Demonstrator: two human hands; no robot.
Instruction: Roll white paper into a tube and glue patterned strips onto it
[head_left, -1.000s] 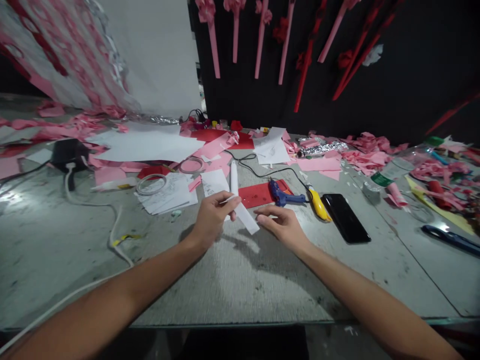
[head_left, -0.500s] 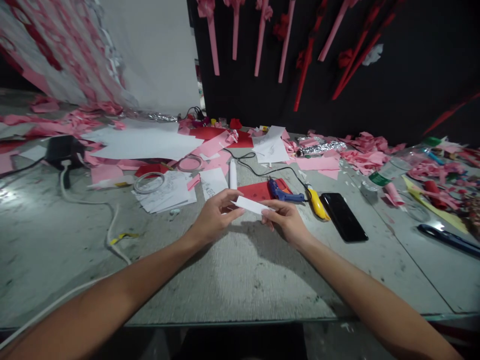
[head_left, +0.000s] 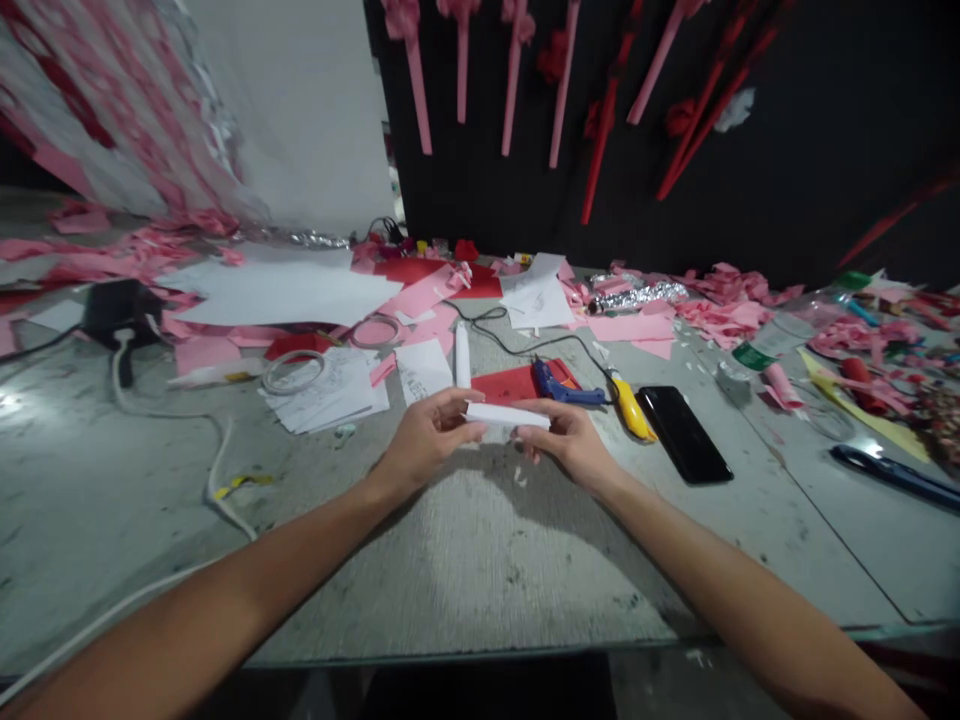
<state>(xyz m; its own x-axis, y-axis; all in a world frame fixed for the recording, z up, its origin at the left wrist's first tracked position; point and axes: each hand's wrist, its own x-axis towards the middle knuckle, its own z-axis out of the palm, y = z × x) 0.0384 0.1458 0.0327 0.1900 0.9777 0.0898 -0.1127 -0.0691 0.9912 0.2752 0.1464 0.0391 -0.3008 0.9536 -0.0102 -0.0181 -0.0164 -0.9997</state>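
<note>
A folded strip of white paper (head_left: 504, 414) is held level above the table between both hands. My left hand (head_left: 429, 432) pinches its left end between thumb and fingers. At the other end, my right hand (head_left: 568, 436) grips it with the thumb below and the fingers along the top. Just behind the strip lie a red sheet (head_left: 504, 383) and a narrow white paper roll (head_left: 463, 355). A blue glue gun (head_left: 568, 390) rests partly on the red sheet, to the right of the strip.
A yellow-handled tool (head_left: 631, 408) and a black phone (head_left: 684, 434) lie to the right, with a plastic bottle (head_left: 784, 335) and a dark cutter (head_left: 896, 478) farther out. Sketched papers (head_left: 330, 390), tape rolls and a black adapter (head_left: 122, 312) with a white cable occupy the left.
The white paper strip has been turned from a downward slant to nearly level, and its folded edge now faces me. Both hands keep their hold. The view has shifted slightly.
</note>
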